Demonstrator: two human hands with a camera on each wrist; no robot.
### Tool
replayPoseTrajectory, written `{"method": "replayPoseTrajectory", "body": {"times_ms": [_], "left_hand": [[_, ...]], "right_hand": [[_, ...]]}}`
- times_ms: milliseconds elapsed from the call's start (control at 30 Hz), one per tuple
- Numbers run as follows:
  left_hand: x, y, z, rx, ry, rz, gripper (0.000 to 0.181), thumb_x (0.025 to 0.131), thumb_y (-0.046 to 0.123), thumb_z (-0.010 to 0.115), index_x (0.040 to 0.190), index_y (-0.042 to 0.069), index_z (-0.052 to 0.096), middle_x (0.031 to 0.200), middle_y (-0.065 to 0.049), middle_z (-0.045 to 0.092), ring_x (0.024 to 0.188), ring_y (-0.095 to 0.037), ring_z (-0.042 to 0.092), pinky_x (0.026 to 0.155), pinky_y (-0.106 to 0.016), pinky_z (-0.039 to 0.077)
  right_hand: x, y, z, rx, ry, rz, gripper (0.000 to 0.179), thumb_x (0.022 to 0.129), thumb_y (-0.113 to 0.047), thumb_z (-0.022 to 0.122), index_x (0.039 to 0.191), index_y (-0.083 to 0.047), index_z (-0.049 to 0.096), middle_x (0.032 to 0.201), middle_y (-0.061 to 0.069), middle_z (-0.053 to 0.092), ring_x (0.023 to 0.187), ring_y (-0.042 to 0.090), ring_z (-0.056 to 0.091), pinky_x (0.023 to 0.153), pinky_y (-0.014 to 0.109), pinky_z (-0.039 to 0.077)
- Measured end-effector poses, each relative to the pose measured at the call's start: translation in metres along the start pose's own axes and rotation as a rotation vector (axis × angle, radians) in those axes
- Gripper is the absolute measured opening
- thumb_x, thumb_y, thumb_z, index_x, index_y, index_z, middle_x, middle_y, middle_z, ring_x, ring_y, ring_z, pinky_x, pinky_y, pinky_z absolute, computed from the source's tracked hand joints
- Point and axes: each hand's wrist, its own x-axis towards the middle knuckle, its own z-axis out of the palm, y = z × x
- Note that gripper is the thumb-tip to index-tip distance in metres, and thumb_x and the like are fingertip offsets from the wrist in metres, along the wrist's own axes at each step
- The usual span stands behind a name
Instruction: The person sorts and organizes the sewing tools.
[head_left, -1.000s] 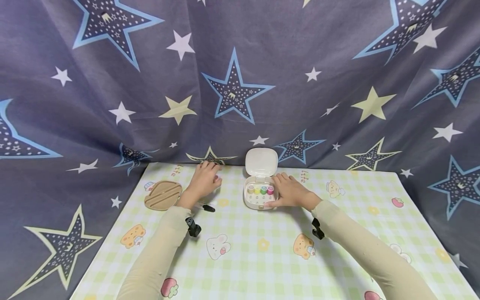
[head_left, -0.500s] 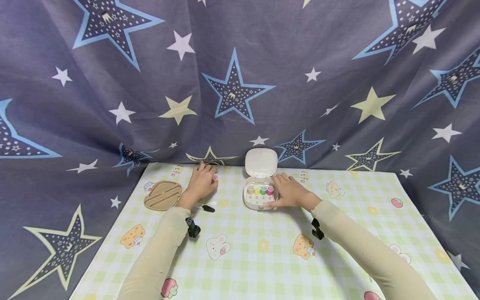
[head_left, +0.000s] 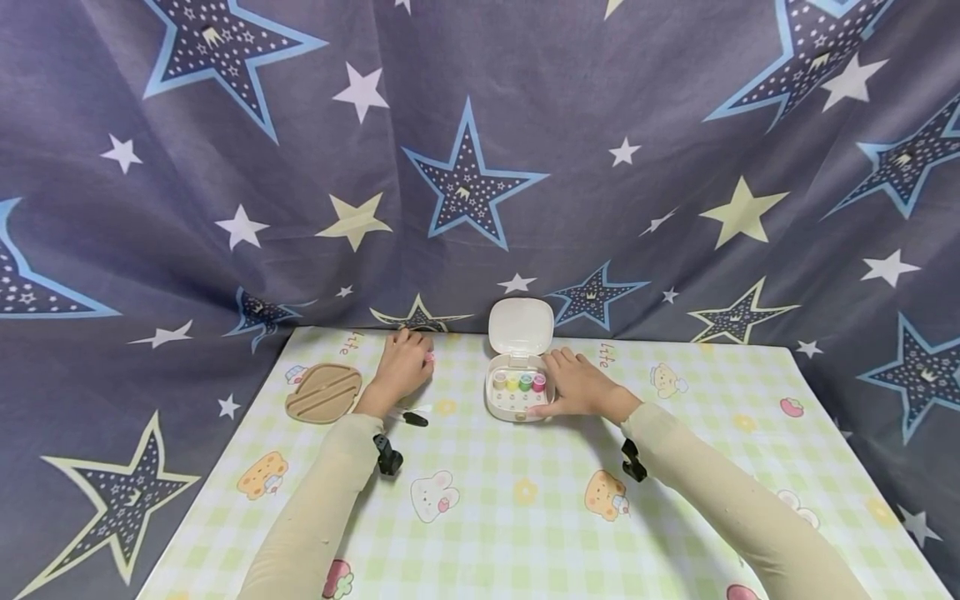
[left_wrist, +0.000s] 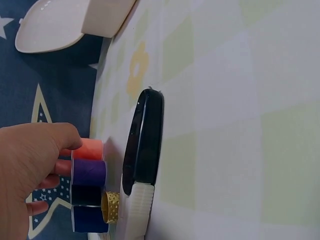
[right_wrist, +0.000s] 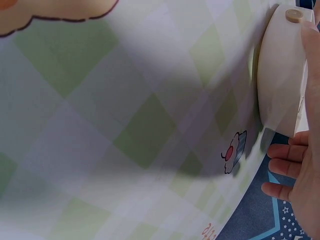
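Pinched in the left hand (head_left: 401,367), it's a coral spool (left_wrist: 92,149); clasped by the right hand (head_left: 580,387), a white case (right_wrist: 282,70)! Left to right now: tan tray (head_left: 324,393) between eight and nine o'clock from the left hand, black-and-white tool (head_left: 415,419) between five and six, coral spool toward three. The left wrist view catches purple, black and dark blue spools (left_wrist: 86,195) lined up toward six o'clock below it, a gold band (left_wrist: 113,207) just beside. On to the case, at nine o'clock from the right hand: standing open, lid (head_left: 521,327) up at twelve, tan, yellow, green and magenta spools (head_left: 526,383) in a row inside.
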Motion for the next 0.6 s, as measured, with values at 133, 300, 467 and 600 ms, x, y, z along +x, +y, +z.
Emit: {"method": "replayPoseTrajectory", "body": {"times_ms": [133,300,467,600], "left_hand": [[0.0001,-0.0013,0.0021,-0.001,0.003,0.001,0.011,0.097,0.017,0.062,0.102,0.009,0.066,0.108,-0.013,0.068,0.118,-0.038,0.053,0.100,-0.059,0.038],[0.0014,-0.0012,0.0019,-0.007,-0.009,-0.004,0.009,0.099,0.016,0.060,0.099,0.009,0.066,0.105,-0.012,0.068,0.115,-0.037,0.053,0.098,-0.058,0.039],[0.0029,0.0004,0.0007,-0.013,-0.035,-0.020,0.011,0.099,0.016,0.059,0.100,0.008,0.067,0.107,-0.012,0.068,0.117,-0.037,0.053,0.100,-0.058,0.039],[0.0037,0.0024,-0.0015,-0.020,-0.062,-0.037,0.012,0.098,0.016,0.059,0.101,0.007,0.068,0.108,-0.013,0.069,0.119,-0.038,0.053,0.103,-0.059,0.038]], "right_hand": [[0.0009,0.0004,0.0015,-0.001,0.003,0.000,0.109,0.077,-0.082,0.063,0.145,0.000,0.042,0.135,0.020,0.053,0.126,0.035,0.051,0.107,0.058,0.044],[0.0012,0.0004,0.0010,0.000,0.003,0.003,0.110,0.077,-0.082,0.063,0.146,0.000,0.042,0.136,0.021,0.053,0.128,0.036,0.050,0.108,0.058,0.043],[0.0003,-0.0006,-0.0001,0.003,-0.004,0.007,0.111,0.077,-0.082,0.063,0.147,0.000,0.041,0.139,0.022,0.051,0.131,0.038,0.049,0.110,0.059,0.042],[-0.0003,-0.0011,-0.0004,0.004,-0.007,0.009,0.112,0.077,-0.083,0.062,0.148,0.001,0.041,0.139,0.022,0.051,0.130,0.038,0.049,0.110,0.059,0.042]]}}
